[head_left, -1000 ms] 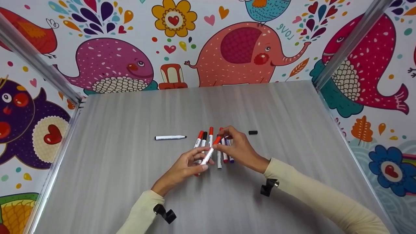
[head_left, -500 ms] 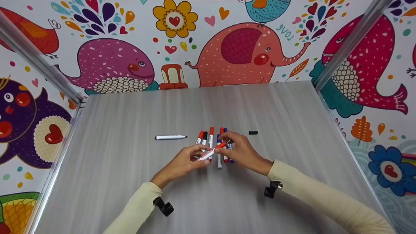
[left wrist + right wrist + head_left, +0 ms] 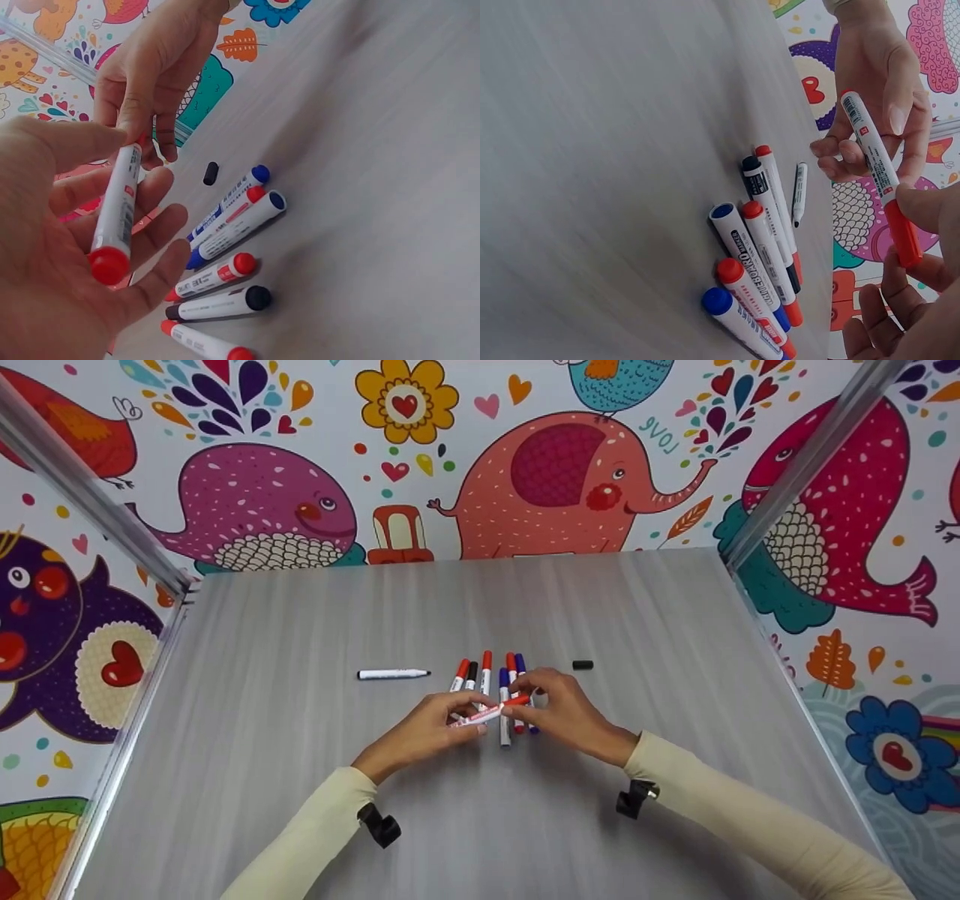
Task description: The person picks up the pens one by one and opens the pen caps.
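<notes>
A white marker with a red cap is held above the table between both hands. My left hand holds its white barrel between thumb and fingers; in the left wrist view the marker lies across the spread fingers, its red end towards the camera. At the other end, my right hand pinches the red cap between thumb and forefinger. The cap sits on the barrel. Below the hands lie several capped markers side by side, among them a black one and a blue one.
An uncapped black marker lies apart on the left, tip pointing right. Its loose black cap lies right of the row. Printed wall panels border the grey table at the back and sides.
The held marker has turned from steep to nearly level, its red cap swinging right and down. My right hand has moved slightly right and down with the cap.
</notes>
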Tool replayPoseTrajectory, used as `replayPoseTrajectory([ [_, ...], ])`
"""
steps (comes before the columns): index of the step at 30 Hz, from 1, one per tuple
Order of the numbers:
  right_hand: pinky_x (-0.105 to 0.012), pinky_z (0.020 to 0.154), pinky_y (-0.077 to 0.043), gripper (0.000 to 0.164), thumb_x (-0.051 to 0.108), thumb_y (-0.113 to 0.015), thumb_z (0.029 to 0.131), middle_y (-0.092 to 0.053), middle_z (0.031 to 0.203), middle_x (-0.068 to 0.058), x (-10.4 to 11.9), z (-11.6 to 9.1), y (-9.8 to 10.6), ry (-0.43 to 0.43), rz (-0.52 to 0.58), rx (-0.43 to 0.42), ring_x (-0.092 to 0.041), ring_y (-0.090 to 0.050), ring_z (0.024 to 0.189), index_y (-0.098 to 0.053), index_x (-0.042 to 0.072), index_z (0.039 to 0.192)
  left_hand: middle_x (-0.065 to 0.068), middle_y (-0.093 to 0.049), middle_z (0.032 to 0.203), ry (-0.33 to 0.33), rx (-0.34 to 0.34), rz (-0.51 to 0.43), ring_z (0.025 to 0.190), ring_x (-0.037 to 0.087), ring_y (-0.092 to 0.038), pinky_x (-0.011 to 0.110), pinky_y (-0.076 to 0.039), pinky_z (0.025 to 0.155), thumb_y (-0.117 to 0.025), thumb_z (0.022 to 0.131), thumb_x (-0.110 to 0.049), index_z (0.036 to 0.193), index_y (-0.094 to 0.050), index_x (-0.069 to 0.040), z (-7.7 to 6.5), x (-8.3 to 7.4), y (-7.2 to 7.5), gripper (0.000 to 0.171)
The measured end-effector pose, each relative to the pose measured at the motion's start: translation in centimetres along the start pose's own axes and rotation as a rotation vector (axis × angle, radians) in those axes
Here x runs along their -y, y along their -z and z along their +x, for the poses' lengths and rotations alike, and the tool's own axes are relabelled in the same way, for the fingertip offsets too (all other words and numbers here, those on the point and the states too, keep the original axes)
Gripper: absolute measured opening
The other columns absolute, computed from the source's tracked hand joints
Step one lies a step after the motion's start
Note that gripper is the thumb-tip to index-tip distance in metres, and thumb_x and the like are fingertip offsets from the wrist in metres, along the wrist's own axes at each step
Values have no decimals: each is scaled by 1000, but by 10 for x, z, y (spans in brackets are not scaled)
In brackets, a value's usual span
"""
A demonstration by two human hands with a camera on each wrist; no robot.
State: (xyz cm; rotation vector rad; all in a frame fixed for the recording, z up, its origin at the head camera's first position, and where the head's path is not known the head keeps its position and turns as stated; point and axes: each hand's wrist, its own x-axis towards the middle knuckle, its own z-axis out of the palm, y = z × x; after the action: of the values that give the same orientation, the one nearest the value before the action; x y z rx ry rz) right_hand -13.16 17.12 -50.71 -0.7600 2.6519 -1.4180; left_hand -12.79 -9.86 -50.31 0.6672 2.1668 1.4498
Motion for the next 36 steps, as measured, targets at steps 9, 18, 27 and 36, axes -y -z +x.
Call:
replayPoseTrajectory([
  [9,-60,99,-55,23,21,-88,96,-75,107,1,-3,-5,1,-16,-37,36,-18,-67,102,-81,9,115,2,-77,103,-83,13,155,93,16,-67,36,-55,84,-72,106,-12,137,-74,-14,6,-6,-1,32],
  [18,-54,91,-57,20,21,-88,97,-73,104,0,-3,-7,-3,23,-81,63,-18,-63,99,-83,9,112,1,-78,106,-121,-26,388,86,13,-64,33,-58,81,-76,105,-13,132,-76,-11,10,-9,-7,28],
  [27,-33,83,-50,19,24,-86,98,-71,103,2,-4,-8,-13,45,-139,111,-15,-58,96,-84,12,113,-2,-78,98,-174,-9,674,78,12,-62,30,-60,78,-79,104,-26,123,-80,-13,14,-9,-17,23],
  [36,-33,82,-49,17,23,-85,100,-71,102,3,-4,-8,-11,77,-135,137,-16,-59,95,-84,12,112,-5,-77,93,-180,-21,635,76,11,-58,28,-54,73,-76,106,-31,117,-83,-13,17,-8,-15,22],
])
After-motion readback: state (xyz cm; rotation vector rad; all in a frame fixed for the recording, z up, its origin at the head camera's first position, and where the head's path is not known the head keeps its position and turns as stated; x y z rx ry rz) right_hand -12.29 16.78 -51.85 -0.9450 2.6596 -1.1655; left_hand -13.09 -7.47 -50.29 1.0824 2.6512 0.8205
